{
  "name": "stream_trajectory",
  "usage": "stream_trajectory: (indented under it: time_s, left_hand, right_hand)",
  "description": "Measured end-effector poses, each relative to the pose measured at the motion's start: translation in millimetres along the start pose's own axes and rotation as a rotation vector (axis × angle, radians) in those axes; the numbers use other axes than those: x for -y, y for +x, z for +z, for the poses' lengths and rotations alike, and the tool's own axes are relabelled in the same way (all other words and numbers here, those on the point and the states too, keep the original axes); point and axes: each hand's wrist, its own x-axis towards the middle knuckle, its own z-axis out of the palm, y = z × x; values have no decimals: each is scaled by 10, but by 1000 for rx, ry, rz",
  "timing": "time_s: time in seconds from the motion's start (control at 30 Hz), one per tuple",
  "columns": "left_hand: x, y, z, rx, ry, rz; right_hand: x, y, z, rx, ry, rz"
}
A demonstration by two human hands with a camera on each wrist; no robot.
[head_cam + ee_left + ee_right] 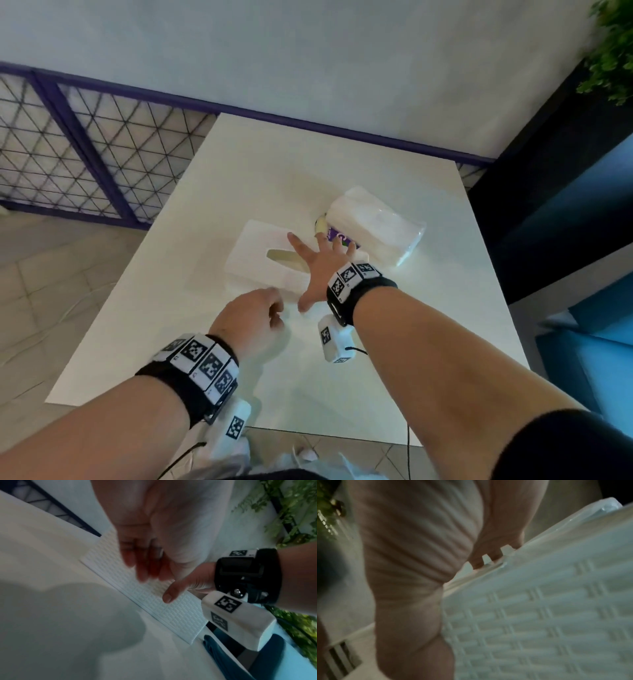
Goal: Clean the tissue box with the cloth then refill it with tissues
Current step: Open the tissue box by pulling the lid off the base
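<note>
The white tissue box (253, 246) with a woven-pattern side (171, 615) (539, 622) lies on the white table (411, 342), its oval slot facing up. My right hand (318, 260) (419, 547) spreads flat over the box's right end with straight fingers, and its thumb (171, 593) touches the near side. My left hand (260, 315) (145, 563) hovers at the box's front edge, loosely curled and holding nothing. A plastic-wrapped tissue pack (376, 222) (599, 513) with a purple label lies just behind the box. Between them peeks a small pale yellow thing (321, 223), too hidden to identify.
A purple-framed mesh railing (85, 154) runs behind and left of the table. A green plant (613, 51) hangs at the top right above a dark panel. A blue seat (599, 342) stands along the table's right side.
</note>
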Motion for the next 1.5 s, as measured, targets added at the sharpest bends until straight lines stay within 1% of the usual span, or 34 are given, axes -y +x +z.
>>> stream_trajectory:
  time_s: [0.07, 0.1, 0.13, 0.17, 0.2, 0.27, 0.33, 0.4, 0.5, 0.57, 0.77, 1.0, 1.2, 1.33, 1.43, 1.5]
  left_hand:
    - [20, 24, -5, 121, -31, -168]
    - [54, 62, 4, 155, -101, -252]
    - [79, 99, -11, 176, -248, -333]
    - [97, 132, -37, 185, -448, -387]
    - [114, 160, -60, 171, -646, -397]
    - [111, 179, -122, 124, -912, -337]
    - [49, 171, -204, 123, -1086, -245]
    - [-52, 153, -286, 144, -1171, -181]
    - [-164, 155, -344, 109, -1139, -152]
    - [-220, 153, -365, 77, -1110, -160]
    - [-288, 153, -393, 76, -1109, -179]
    - [-335, 122, -396, -17, -1092, -239]
    - [-335, 117, -324, -67, -1082, -294]
    - [-328, 116, -296, -63, -1063, -305]
    - [-290, 119, -281, -52, -1062, -306]
    - [-246, 113, -280, 14, -1086, -295]
  right_hand:
    - [10, -48, -45, -5, 101, 51]
    - [-5, -69, -60, -10, 191, 82]
    - [-28, -90, -74, -20, 296, 103]
    - [-54, -117, -87, -30, 401, 113]
    - [-83, -139, -93, -36, 509, 109]
    - [-135, -216, -112, -35, 721, 68]
    - [-194, -307, -110, -60, 888, 39]
    - [-257, -402, -110, -95, 1033, 33]
    - [-310, -486, -93, -118, 1159, 31]
    - [-303, -509, -72, -116, 1189, 36]
    - [-283, -571, -64, -112, 1233, 35]
    - [-185, -570, -108, -162, 1136, 43]
    - [-143, -577, -116, -140, 1053, 64]
    - [-139, -575, -105, -112, 1021, 82]
    - [-138, -569, -93, -105, 1040, 91]
    - [-156, -566, -91, -122, 1099, 108]
